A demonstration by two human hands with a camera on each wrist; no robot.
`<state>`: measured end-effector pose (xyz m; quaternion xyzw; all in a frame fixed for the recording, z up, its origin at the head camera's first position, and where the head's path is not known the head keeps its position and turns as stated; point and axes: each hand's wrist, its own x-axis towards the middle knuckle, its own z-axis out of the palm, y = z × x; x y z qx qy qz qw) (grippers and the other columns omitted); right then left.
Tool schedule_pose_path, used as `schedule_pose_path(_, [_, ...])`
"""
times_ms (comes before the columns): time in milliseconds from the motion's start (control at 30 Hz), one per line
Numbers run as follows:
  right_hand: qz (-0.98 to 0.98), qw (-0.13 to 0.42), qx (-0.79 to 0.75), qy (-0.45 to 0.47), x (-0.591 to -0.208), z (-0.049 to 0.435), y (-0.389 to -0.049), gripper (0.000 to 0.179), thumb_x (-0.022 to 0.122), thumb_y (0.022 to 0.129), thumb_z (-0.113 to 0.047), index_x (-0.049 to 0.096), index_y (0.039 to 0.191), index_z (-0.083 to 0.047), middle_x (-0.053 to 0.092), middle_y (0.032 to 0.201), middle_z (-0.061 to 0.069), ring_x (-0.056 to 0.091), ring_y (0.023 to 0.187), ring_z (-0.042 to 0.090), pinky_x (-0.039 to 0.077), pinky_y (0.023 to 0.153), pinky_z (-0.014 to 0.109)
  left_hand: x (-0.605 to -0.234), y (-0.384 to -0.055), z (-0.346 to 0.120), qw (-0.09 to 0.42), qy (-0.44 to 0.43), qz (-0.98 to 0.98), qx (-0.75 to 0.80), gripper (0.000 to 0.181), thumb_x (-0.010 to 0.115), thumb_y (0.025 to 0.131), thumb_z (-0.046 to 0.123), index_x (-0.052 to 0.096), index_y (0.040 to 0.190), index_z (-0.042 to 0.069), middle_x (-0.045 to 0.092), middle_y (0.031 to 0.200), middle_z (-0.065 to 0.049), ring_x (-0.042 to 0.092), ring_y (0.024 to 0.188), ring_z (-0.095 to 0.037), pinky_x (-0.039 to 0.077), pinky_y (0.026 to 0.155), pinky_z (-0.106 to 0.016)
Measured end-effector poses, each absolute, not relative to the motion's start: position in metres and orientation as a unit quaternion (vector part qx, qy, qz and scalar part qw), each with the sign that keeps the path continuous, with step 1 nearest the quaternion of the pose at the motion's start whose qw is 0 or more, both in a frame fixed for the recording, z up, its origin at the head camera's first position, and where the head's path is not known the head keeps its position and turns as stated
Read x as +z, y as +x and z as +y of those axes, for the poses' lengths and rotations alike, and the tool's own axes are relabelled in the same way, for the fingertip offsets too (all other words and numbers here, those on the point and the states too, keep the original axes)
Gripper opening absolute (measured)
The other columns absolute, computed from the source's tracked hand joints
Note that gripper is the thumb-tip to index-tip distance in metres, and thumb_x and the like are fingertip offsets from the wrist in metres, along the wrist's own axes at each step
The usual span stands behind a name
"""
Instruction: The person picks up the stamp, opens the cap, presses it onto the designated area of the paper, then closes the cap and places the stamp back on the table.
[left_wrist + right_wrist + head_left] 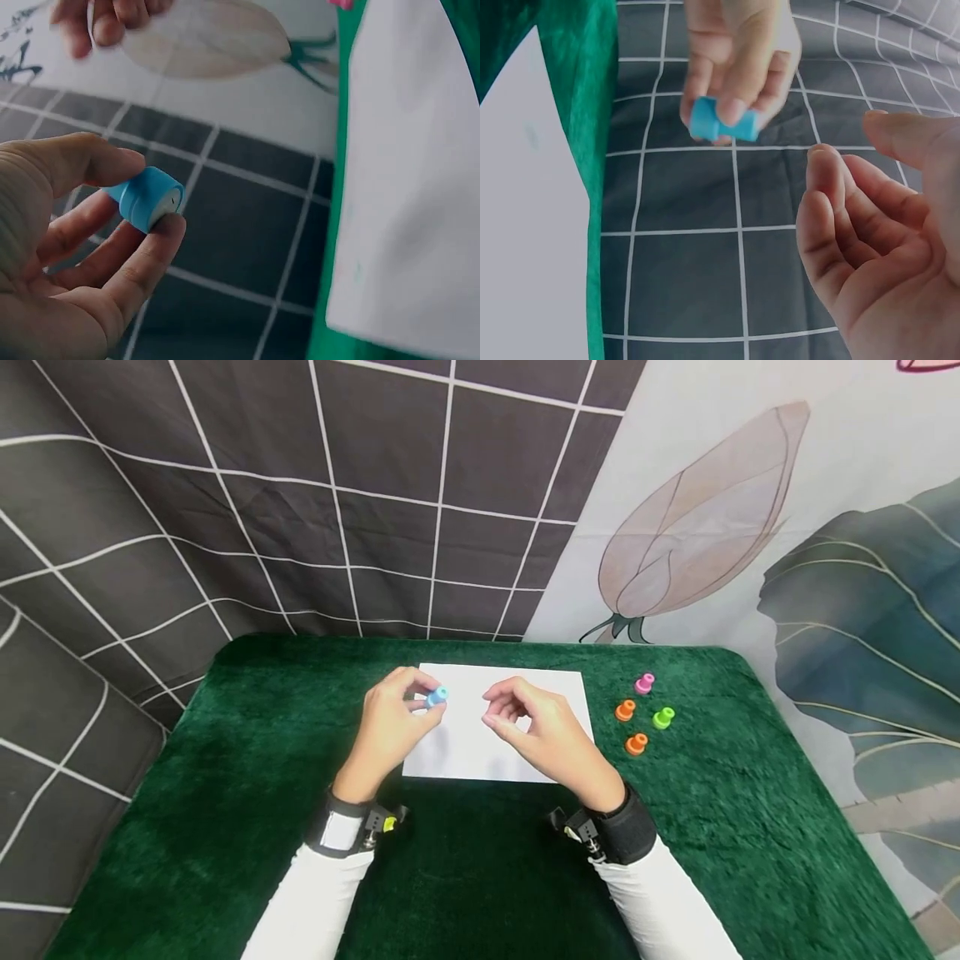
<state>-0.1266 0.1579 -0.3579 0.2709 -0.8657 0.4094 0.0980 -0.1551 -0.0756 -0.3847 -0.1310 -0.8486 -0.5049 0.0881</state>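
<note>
My left hand (pixel 392 718) holds a small blue stamp (pixel 437 696) above a white sheet of paper (pixel 468 756). In the left wrist view, the thumb and a fingertip pinch the stamp (pixel 152 199) sideways, and its pale round face shows a few small dark marks. Over the right part of the sheet hovers my right hand (pixel 543 727), its fingers loosely bent and holding nothing. The right wrist view shows a gap between its thumb and fingertips (pixel 825 169), with the blue stamp (pixel 724 120) apart from them.
To the right of the paper, a pink stamp (pixel 644 684), a green stamp (pixel 663 718) and two orange stamps (pixel 636 744) stand on the green cloth-covered table (pixel 247 760). A dark gridded cloth (pixel 390 527) and a printed white one (pixel 720 593) hang behind it.
</note>
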Motion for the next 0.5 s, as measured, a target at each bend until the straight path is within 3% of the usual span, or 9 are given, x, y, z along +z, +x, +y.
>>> schedule_pose_path(367, [-0.890,0.093,0.363,0.258,-0.360,0.183,-0.130,0.015,0.072,0.098,-0.016,0.069,0.111,-0.010,0.070,0.100,-0.001,0.064,0.085,0.008,0.061,0.079,0.031,-0.400,-0.195,-0.147,0.154,-0.065,-0.879,-0.447,0.025,0.074,0.089,0.003,0.072,0.113,0.002,0.070,0.107,-0.019,0.072,0.101,-0.035,0.063,0.090,-0.049])
schedule_pose_path(500, [-0.903,0.091,0.333,0.255,-0.360,0.202,-0.135,0.014,0.071,0.098,-0.017,0.069,0.110,-0.010,0.070,0.103,0.000,0.066,0.088,0.009,0.062,0.078,0.034,-0.401,-0.209,-0.178,0.159,-0.036,-0.895,-0.415,0.019,0.071,0.089,0.005,0.072,0.107,0.001,0.075,0.105,-0.020,0.074,0.097,-0.036,0.058,0.091,-0.049])
